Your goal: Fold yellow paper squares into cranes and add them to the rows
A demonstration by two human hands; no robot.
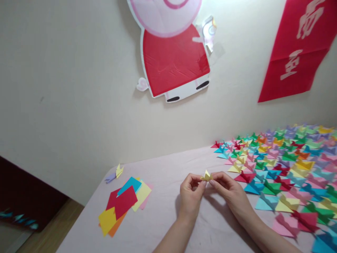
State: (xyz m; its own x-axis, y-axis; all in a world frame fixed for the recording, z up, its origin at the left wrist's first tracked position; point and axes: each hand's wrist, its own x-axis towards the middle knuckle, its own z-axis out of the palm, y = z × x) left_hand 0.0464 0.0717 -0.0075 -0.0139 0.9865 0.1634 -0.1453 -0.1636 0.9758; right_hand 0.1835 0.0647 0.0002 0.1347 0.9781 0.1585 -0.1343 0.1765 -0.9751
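Between my two hands is a small folded yellow paper crane, held just above the pale cloth-covered table. My left hand pinches its left side with thumb and forefinger. On its right side my right hand does the same, the thumb pressed to the front. A pointed yellow tip stands up between the fingertips; the fingers hide the lower part of the paper. To the right of my right hand lie rows of folded paper cranes in many colours.
Loose square paper sheets in several colours lie overlapping at the left. Behind them, near the table's left corner, are a yellow folded piece and a purple one. The wall behind carries a pig cutout and a red banner.
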